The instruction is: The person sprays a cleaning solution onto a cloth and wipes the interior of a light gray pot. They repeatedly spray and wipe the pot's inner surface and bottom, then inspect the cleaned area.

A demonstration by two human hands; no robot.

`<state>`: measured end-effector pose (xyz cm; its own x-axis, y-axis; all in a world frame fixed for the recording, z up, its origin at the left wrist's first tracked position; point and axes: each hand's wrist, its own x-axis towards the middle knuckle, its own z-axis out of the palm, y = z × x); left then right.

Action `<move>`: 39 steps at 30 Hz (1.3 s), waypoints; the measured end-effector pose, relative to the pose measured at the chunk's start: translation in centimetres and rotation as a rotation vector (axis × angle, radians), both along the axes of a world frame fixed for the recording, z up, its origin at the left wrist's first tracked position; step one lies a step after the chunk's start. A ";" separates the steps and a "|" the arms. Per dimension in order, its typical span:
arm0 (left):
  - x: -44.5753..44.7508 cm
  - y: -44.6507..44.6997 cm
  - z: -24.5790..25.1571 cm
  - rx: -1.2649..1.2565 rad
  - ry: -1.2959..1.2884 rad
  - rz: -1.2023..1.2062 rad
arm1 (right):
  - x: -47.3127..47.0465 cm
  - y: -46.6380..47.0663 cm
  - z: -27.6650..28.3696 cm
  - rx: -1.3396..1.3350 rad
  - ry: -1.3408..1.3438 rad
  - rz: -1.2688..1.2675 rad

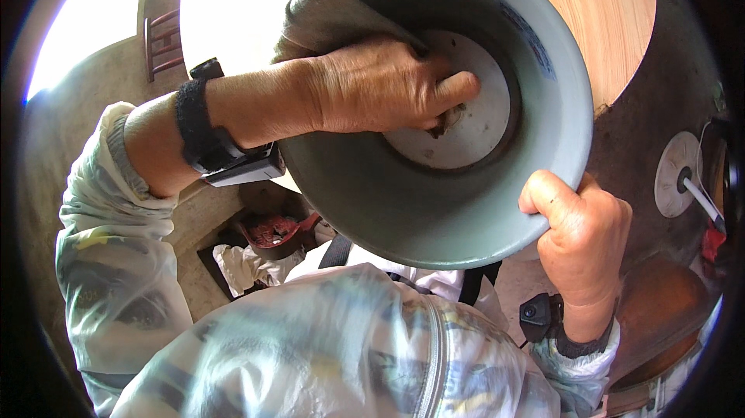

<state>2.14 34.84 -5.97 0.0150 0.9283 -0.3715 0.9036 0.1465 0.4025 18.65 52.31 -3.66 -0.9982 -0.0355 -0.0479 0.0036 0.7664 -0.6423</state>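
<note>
A deep grey basin point(372, 197) with a wide flared rim is tipped towards me, so its inside and pale round bottom point(489, 121) show. My right hand point(582, 231) clasps the rim at the lower right, thumb on the inner side and fingers outside. Inside the basin, my left hand point(396, 83) is curled over the bottom. Grey cloth point(343, 13) hangs over the upper left rim and runs to the left knuckles, where the hand appears to grip it. Something small and brown point(445, 121) shows under the left fingers; it is too covered to identify.
Behind the basin is a round wood-grain tabletop point(617, 16). A dark red wooden chair point(164, 48) stands at the far left. A red-lined container point(276, 234) sits low at the left. To the right are a pole with a round white base point(669, 185) and a brown rounded object point(663, 313).
</note>
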 end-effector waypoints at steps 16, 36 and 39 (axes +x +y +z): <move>0.4 -0.3 -0.4 0.037 0.143 -0.006 | -0.1 -0.4 0.0 -0.023 -0.015 -0.029; 2.5 -7.1 8.6 0.348 -0.586 0.791 | 0.1 -1.1 0.3 -0.002 -0.018 -0.036; 4.6 -8.5 7.7 0.550 -0.695 1.147 | 0.3 -1.1 -0.5 -0.052 -0.004 -0.050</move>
